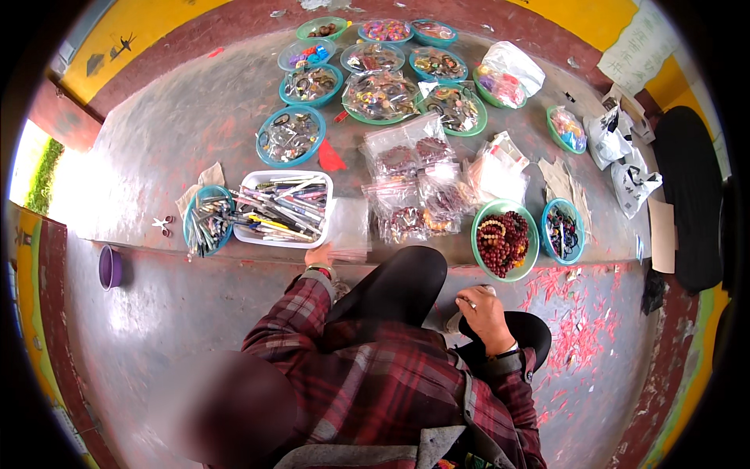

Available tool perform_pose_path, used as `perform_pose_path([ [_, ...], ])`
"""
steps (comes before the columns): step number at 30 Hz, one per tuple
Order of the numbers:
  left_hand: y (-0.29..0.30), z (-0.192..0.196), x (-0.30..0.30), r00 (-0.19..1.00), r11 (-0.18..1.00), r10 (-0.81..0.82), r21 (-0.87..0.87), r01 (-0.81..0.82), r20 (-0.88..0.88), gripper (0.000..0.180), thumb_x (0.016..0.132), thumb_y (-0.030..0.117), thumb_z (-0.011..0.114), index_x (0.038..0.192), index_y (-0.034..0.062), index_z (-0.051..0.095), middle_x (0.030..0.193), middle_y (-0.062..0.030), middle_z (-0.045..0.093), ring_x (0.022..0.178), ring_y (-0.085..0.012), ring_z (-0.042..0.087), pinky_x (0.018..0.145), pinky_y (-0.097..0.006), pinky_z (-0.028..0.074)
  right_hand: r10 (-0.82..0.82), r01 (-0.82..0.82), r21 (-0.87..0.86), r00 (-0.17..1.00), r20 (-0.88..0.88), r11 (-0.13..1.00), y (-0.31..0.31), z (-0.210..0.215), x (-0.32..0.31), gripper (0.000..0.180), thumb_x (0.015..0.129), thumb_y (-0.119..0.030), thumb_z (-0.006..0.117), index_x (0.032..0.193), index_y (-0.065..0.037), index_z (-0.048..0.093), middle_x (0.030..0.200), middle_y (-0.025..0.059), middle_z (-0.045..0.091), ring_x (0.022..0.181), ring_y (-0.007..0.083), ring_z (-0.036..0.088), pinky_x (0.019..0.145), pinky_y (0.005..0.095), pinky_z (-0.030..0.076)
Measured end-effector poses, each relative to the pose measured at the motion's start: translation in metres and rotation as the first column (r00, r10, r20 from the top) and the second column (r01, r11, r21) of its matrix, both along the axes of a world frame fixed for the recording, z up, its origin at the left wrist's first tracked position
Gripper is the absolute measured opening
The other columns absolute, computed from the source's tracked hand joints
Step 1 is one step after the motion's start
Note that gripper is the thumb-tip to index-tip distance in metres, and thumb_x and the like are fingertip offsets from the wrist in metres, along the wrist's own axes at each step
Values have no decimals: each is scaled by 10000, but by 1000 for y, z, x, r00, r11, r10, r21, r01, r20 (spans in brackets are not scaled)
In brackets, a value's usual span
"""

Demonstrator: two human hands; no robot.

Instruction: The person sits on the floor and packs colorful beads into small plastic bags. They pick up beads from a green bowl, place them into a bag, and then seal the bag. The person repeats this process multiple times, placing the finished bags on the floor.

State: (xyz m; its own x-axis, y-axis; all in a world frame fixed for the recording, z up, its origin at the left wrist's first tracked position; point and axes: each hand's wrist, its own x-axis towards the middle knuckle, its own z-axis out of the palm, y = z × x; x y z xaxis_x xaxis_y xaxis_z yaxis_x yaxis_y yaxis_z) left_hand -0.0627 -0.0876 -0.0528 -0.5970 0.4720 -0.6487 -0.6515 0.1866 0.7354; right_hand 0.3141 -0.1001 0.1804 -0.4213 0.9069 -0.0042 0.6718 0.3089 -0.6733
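My left hand (319,255) reaches forward to the step edge, where its fingers pinch the near corner of a stack of clear plastic bags (349,225). Just left of it stands a white tray (248,234) full of pens and small tools. My right hand (484,314) rests on my knee in dark trousers. Its fingers are curled around a small pale thing (467,302) that is too small to identify. A green bowl of dark red bead strings (505,241) sits beyond my right hand.
Several teal and green bowls (291,136) of beads and trinkets cover the grey platform. Packed clear bags (406,184) lie in the middle, with a teal bowl of pens (206,220) left of the tray. A purple cup (109,267) stands on the lower step at the left. White bags (625,156) lie at the right.
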Motion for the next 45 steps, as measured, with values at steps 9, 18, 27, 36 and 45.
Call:
perform_pose_path([
  [9, 5, -9, 10, 887, 963, 85, -190, -190, -454, 319, 619, 17, 717, 912, -34, 603, 824, -101, 627, 737, -191, 588, 700, -303, 474, 64, -64, -2, 998, 13, 998, -3, -2, 2, 130, 769, -136, 584, 833, -24, 602, 774, 156, 576, 757, 347, 556, 656, 408, 441],
  [18, 0, -66, -16, 972, 964, -119, -259, 64, -202, 311, 653, 68, 721, 928, -11, 600, 776, -109, 635, 723, -223, 600, 705, -331, 484, 90, -89, -24, 996, 17, 996, -4, 2, 0, 110, 764, -129, 589, 802, -27, 600, 788, 138, 578, 774, 326, 559, 656, 396, 446],
  [27, -2, -34, -24, 985, 987, 150, 78, -143, -87, 275, 682, 117, 705, 920, 18, 609, 880, -80, 617, 840, -207, 599, 741, -322, 467, 230, -251, 124, 960, 158, 960, -3, 17, -5, 82, 758, -115, 583, 742, -35, 595, 814, 51, 577, 764, 258, 550, 638, 366, 460],
  [36, 15, 12, -25, 806, 873, 356, 139, -467, 474, 329, 907, 51, 392, 1178, -132, 349, 1073, -262, 496, 974, -416, 547, 717, -324, 578, 166, -175, 53, 977, 133, 983, -6, 4, 1, 107, 779, -149, 580, 783, -42, 588, 770, 104, 570, 743, 294, 555, 643, 386, 454],
  [45, 20, 3, -50, 922, 931, 246, 194, -311, 298, 314, 908, 50, 357, 1112, -186, 388, 1074, -311, 485, 966, -437, 544, 707, -336, 587, 188, -203, 85, 970, 153, 976, -7, -4, 6, 120, 793, -166, 562, 789, -51, 593, 765, 114, 572, 742, 303, 561, 635, 396, 454],
])
